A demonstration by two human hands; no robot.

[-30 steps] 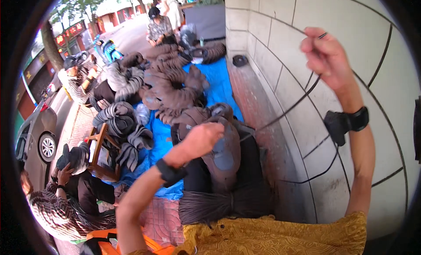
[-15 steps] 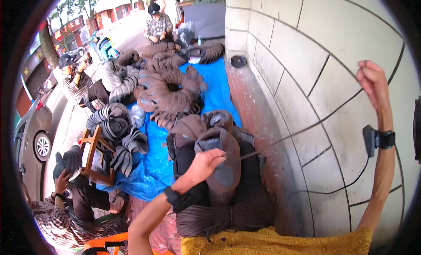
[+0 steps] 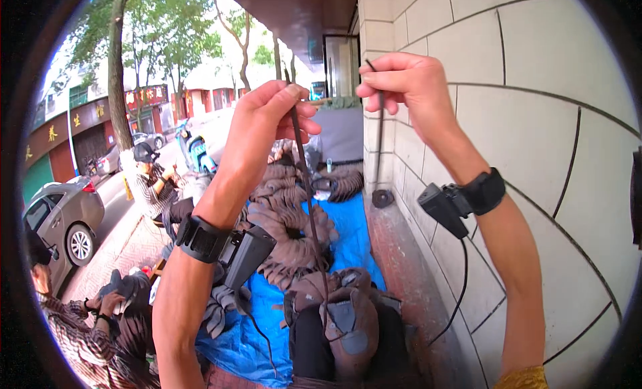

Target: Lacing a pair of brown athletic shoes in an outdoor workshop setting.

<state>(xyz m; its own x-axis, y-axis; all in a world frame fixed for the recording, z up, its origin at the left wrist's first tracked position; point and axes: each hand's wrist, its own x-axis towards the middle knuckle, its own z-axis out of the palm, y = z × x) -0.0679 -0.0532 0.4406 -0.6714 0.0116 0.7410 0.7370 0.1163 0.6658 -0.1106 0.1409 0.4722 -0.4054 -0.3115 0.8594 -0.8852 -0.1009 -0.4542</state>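
Both of my hands are raised in front of me, each pinching a stretch of dark brown lace. My left hand (image 3: pixel 275 115) grips one length of the lace (image 3: pixel 309 202), which runs down to the shoe upper on my lap. In my right hand (image 3: pixel 409 81), closed at the fingertips, another length hangs straight down, a short end sticking out above the fingers. The brown-grey shoe upper (image 3: pixel 358 335) lies between my dark-clad knees, its grey tongue (image 3: pixel 342 315) showing. Near the tongue, the lace forms a small loop.
Behind my lap, piles of shoe uppers (image 3: pixel 291 238) cover a blue tarp (image 3: pixel 351 238). A tiled wall (image 3: pixel 481 135) rises at the right, with a black roll (image 3: pixel 383 198) at its foot. At left, co-workers (image 3: pixel 87 329) handle uppers; a parked car (image 3: pixel 63 218) stands behind them.
My left hand has risen from just above the shoe upper. My right hand has come in from the far right, so both hands are closer together. The view has tilted upward.
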